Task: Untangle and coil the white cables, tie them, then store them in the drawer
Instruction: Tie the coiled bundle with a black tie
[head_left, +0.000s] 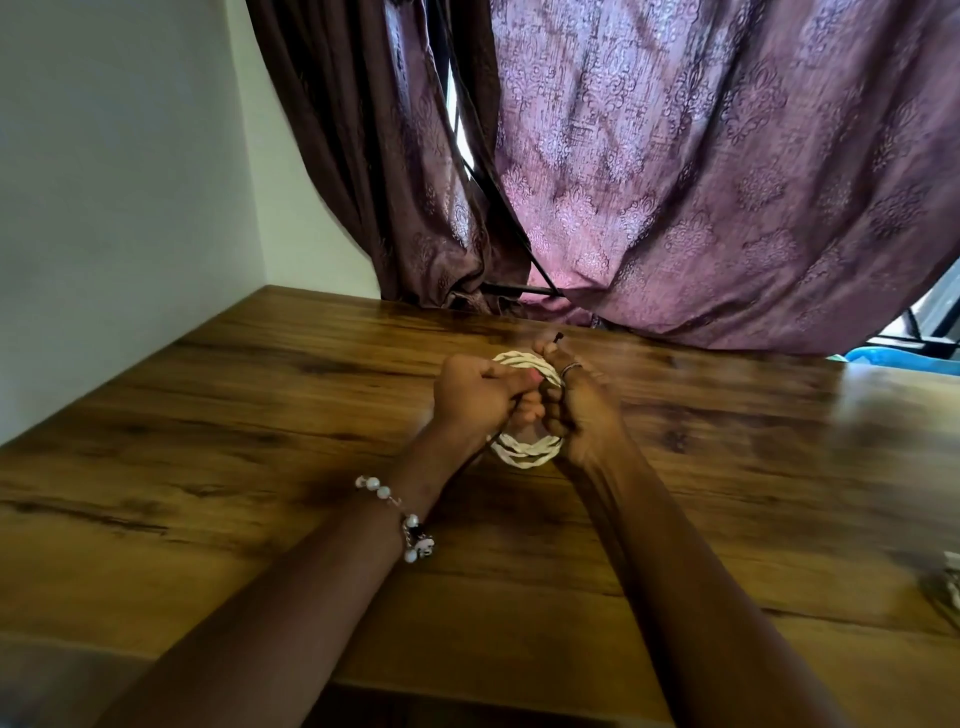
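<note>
above the middle of a wooden table, a coil of white cable is held between two bare hands, seen from a head-worn camera looking down along both forearms; the coil is made of twisted white strands wound into a ring, and only its far arc and its near arc are visible, the sides being covered by the hands; whether the coil rests on the table or is lifted just off it cannot be told; the left hand is curled round the left side of the ring, thumb laid across towards the centre; the right hand is curled round the right side, and a thin dark tie is pinched at its fingertips, a short end sticking up beyond the coil; a dark strand is also seen running down from under the left hand beside the near arc; a ring is worn on a finger of the right hand, and a beaded bracelet of pale beads sits on the left wrist; behind the table, a purple patterned curtain hangs down to the far edge, with a bright gap between its folds; a plain white wall stands to the left; at the far right edge, a blue object is partly seen, and something pale and blurred lies at the table's right edge, too unclear to name.
</note>
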